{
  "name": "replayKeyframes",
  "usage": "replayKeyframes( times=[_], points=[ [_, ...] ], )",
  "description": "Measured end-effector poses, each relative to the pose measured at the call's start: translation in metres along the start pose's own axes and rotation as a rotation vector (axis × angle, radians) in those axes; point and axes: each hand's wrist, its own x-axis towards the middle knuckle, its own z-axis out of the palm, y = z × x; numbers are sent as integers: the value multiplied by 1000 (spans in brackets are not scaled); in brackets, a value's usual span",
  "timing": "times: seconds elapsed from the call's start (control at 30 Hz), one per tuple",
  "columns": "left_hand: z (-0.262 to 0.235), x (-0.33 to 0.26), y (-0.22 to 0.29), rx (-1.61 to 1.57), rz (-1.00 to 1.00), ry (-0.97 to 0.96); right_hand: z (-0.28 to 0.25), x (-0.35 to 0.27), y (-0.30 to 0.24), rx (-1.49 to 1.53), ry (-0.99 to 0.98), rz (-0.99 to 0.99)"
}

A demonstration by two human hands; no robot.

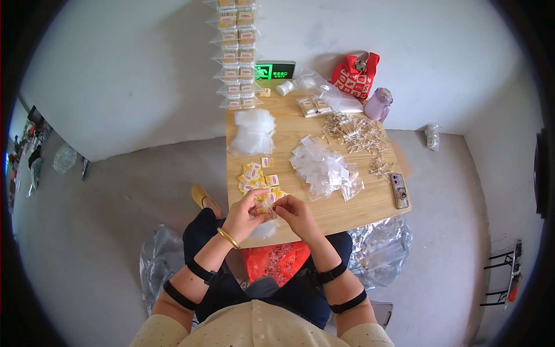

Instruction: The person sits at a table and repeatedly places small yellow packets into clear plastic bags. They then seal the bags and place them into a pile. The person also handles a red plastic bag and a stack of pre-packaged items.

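At the near edge of the wooden table, my left hand [245,214] is closed around a small clear plastic bag [267,211] with something yellowish in it. The fingertips of my right hand [296,216] pinch the same bag from the right; details between the fingers are too small to make out. Just beyond my hands lies a loose pile of small yellow-and-white cards [252,173]. To the right of the cards is a heap of small clear bags [326,170]. Behind that heap, cotton swabs [354,130] lie scattered.
A tall stack of packed swab bags [238,63] rises at the back left, with flat clear bags [253,132] before it. A phone [399,191] lies at the right edge. A purple bottle [378,104] and red bag [355,76] stand behind. Below hangs a red plastic bag [274,260].
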Motion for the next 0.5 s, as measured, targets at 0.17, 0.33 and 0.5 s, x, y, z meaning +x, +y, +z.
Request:
replayKeyframes(
  times=[0.17,0.33,0.5],
  points=[
    [-11,-4,-19,-121,-154,-16,4,-4,-2,190,56,-40],
    [-13,-1,-9,-98,-322,-115,2,-8,0,279,68,-33],
    [-6,0,-8,-91,-267,-134,8,-10,6,367,60,-70]
  ],
)
